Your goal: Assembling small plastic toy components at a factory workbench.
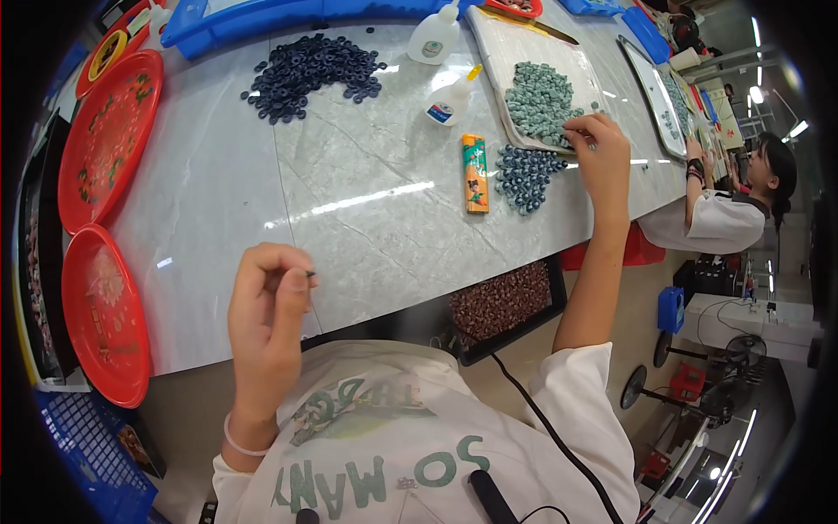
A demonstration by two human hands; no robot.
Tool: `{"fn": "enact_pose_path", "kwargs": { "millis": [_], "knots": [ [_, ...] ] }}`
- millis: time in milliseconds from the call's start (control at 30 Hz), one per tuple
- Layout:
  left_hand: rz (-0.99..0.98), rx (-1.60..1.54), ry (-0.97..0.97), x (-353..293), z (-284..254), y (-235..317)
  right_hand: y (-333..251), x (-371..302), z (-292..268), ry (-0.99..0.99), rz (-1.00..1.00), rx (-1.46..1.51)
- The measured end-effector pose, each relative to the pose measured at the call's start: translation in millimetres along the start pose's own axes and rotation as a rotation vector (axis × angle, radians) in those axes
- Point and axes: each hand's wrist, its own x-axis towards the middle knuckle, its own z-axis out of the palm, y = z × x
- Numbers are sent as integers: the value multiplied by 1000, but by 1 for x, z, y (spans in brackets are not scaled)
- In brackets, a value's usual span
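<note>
Table: pale grey marble-look table (pixel 367 218), glossy, with lamp glare streaks.
Left hand: left hand (pixel 266 301) raised over the near edge, fingertips pinched shut on a tiny dark bead (pixel 311 274).
Right hand: right hand (pixel 601 144) reaches far across, fingers closed on the edge of a heap of green rings (pixel 539 100) lying on a light board (pixel 515 44).
Near it: blue rings (pixel 524 177), orange tube (pixel 475 173), two glue bottles (pixel 449 100).
Far left: dark rings (pixel 310 74), red trays (pixel 105 131).
Room: workshop; another person (pixel 733 201) seated at the right.
</note>
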Motion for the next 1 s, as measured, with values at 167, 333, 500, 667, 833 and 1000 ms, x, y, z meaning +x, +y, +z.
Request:
{"fn": "enact_pose_path", "kwargs": {
  "millis": [167, 333, 500, 667, 833, 1000],
  "knots": [
    [-151, -287, -32, 9, 8, 0, 17, 7, -1, -20, -127, -115],
    [-148, -504, -121, 20, 6, -15, -50, -23, -20, 210, 215, 565],
    [-169, -583, -162, 23, 3, -17, -146, -59, 2, -173, -130, 1067],
    [-195, -587, -142, 21, 4, -16, -184, -68, 35, -331, -157, 1194],
    [-119, -560, -98, 21, 7, -16, -197, -77, 46, -298, -22, 1284],
    [-118, -614, -90, 22, 9, -16, -199, -84, 50, -207, 15, 1286]
  ]
}}
